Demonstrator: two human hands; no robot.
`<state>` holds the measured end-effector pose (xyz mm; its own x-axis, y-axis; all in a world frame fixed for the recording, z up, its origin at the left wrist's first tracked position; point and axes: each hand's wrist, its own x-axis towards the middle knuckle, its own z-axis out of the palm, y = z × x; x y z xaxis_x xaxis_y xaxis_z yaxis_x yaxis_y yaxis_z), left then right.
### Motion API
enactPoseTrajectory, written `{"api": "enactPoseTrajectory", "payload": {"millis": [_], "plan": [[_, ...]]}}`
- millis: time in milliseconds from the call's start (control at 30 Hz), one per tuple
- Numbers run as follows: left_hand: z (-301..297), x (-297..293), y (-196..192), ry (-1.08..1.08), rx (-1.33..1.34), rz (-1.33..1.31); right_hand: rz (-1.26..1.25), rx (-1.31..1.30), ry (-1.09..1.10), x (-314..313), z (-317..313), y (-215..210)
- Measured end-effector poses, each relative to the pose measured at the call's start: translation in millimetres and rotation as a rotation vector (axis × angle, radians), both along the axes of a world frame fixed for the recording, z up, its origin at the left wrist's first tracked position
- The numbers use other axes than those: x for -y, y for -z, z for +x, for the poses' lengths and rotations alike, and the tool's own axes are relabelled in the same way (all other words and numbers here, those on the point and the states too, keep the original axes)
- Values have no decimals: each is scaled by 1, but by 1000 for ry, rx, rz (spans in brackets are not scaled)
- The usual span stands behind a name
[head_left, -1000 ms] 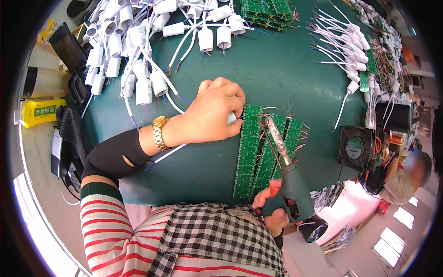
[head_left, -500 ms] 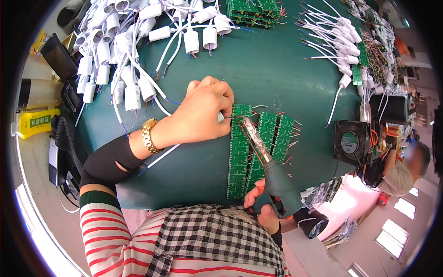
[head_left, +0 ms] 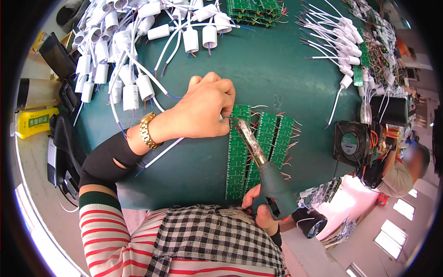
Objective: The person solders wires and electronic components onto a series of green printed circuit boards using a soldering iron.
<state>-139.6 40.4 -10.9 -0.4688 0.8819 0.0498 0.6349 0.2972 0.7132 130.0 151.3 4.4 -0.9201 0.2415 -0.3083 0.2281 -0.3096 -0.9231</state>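
Note:
My left hand (head_left: 203, 108) is closed in a pinch at the upper end of the leftmost green circuit board strip (head_left: 237, 161). A bit of white cable shows between its fingers, mostly hidden by the hand. The soldering iron (head_left: 276, 187) has a dark gun-like body; my right hand (head_left: 263, 214) holds it from below. Its scorched metal barrel slants up and left, the tip at the board beside my left fingertips. Whether tip and wire touch is too small to tell. Another white cable length (head_left: 161, 156) with a blue wire end emerges beneath my left wrist.
White lamp sockets with cables (head_left: 130, 94) are heaped at the far left, and more (head_left: 346, 46) lie far right. Stacked green boards (head_left: 254, 11) sit at the back. More board strips (head_left: 265, 134) lie beside the first. A black fan (head_left: 351, 143) stands right; another person (head_left: 397, 180) sits beyond.
The soldering iron and my right hand have shifted slightly left, bringing the tip closer to my left fingertips. My left hand keeps its pinch, almost in place.

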Motion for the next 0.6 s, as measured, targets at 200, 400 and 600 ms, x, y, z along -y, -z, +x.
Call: {"api": "enactPoseTrajectory", "payload": {"millis": [200,400,600], "plan": [[2,-1,2,-17,-19,26,-39,26,24,2,2,2],[3,-1,2,-20,-40,91,-64,-102,235,7,5,-2],[3,0,-2,-3,-9,-2,-57,-111,219,7,3,-2]]}}
